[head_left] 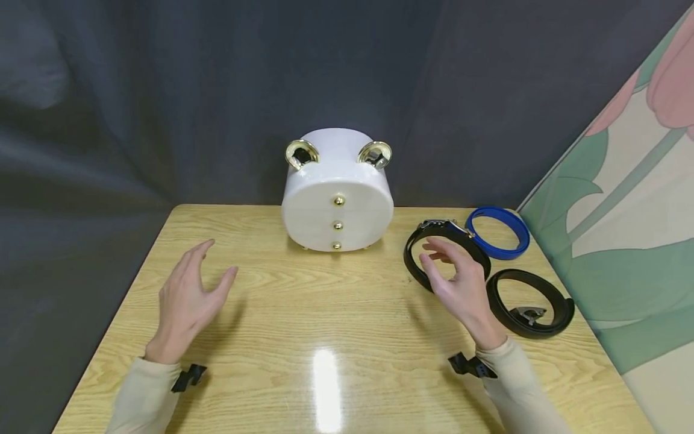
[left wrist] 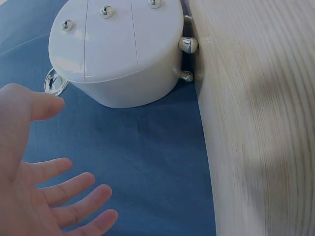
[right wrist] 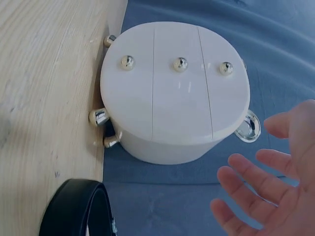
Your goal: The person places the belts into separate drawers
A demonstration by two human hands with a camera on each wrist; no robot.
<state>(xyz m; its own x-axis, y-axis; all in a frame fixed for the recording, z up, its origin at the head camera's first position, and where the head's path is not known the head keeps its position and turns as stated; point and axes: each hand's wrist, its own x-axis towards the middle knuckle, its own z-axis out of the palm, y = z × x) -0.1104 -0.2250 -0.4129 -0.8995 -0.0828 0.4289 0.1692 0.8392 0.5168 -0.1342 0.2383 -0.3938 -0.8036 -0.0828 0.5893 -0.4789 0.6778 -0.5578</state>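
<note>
A white oval box stands upright at the back middle of the table, with gold round ears on top and three gold knobs down its front. Seams between the knobs and small gold feet show in the wrist views. My left hand hovers over the table's left side, thumb apart from extended fingers, holding nothing. Over on the right, my right hand is raised with loosely bent fingers and nothing in them. It is nearest a coiled black belt, which it partly covers in the head view; contact is not evident.
A coiled blue belt lies at the back right corner. In front of it rests another coiled black belt with a metal buckle. A dark curtain hangs behind the table, and a flower-patterned cloth borders its right edge.
</note>
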